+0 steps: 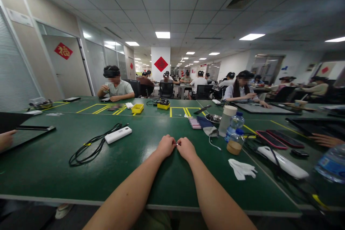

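My left hand [166, 146] and right hand [186, 147] together pinch a small shiny piece [177, 144] between them, over the green table [121, 183]. Slightly beyond, leftward, lies a white power bank [118, 135]; farther off sits a yellow tray [137, 109].

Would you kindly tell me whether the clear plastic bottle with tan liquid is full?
Partly full: the clear plastic bottle shows tan liquid low down, clear plastic above.
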`<state>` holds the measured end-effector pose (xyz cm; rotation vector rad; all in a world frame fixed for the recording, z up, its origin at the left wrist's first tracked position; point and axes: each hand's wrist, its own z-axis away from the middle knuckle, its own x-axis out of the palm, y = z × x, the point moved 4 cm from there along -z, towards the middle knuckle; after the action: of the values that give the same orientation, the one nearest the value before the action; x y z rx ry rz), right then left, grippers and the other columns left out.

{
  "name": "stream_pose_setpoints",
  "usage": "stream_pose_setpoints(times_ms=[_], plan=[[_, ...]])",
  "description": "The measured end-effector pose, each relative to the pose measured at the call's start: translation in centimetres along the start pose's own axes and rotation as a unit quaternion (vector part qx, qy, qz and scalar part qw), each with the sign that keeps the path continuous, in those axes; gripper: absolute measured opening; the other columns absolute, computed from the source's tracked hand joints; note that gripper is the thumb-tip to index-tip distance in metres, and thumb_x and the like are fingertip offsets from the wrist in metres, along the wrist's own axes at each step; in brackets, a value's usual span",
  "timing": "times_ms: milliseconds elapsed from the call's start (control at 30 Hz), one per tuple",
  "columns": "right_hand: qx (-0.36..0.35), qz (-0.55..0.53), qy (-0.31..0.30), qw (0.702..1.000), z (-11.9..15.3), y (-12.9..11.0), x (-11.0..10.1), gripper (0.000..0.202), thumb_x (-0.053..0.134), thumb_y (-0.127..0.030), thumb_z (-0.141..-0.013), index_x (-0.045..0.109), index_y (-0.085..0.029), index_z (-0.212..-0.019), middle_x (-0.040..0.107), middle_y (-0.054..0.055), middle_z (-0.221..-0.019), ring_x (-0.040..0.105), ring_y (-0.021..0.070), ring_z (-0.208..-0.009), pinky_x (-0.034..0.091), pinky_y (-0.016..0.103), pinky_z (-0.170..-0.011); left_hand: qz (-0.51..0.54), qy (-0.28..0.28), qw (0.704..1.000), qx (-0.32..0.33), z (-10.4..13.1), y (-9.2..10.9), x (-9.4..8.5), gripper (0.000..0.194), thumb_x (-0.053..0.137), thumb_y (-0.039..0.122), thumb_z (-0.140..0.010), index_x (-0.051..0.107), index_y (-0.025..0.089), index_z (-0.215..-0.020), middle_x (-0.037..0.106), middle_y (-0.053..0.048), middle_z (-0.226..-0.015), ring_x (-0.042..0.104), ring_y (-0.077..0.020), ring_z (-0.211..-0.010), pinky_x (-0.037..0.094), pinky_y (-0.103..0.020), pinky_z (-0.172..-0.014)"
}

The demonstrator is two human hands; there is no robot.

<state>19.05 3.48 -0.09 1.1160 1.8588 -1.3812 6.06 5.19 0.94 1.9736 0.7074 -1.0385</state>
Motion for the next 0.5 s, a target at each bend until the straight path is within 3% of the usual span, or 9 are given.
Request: stream_pose_setpoints(times_ms=[267,400,500], plan=[[-0.001,-0.166,0.025,0.986,-0.16,0.18,-1.00,0.012,0.053,-0.023,-0.075,0.062,-0.019,-0.081,0.066,0.003,-0.077,0.060,0.0153,-0.074,0.042,0.026,-0.070,0.085,-0.023,0.996,0.029,0.43,0.60,-0.62,0.016,0.052,0.021,-0.081,0.066,0.018,-0.087,0.067,-0.004,-0.084,0.059,-0.0156,-0.077,0.042,-0.023,-0.069],[0.002,-0.204,0.025,0.979,-0.27,0.25,-0.99,0.014,0.056,-0.027,-0.074,0.063,-0.018,-0.082,0.068,0.004,-0.079,0.062,0.0160,-0.074,0.045,0.026,-0.069,0.102,-0.006,0.994,0.026,0.44,0.69,-0.80,0.015,0.051,0.021,-0.080,0.066,0.016,-0.083,0.067,-0.004,-0.079,0.058,-0.0148,-0.072,0.041,-0.023,-0.067],[0.030,-0.240,0.009,0.970,-0.38,0.55,-0.71,0.016,0.055,-0.026,-0.073,0.063,-0.017,-0.085,0.068,0.004,-0.077,0.062,0.0141,-0.061,0.046,0.025,-0.062,0.112,0.013,0.993,0.021,0.38,0.65,-0.81,0.016,0.051,0.014,-0.077,0.065,0.016,-0.084,0.066,-0.004,-0.079,0.057,-0.0136,-0.070,0.040,-0.023,-0.066]])
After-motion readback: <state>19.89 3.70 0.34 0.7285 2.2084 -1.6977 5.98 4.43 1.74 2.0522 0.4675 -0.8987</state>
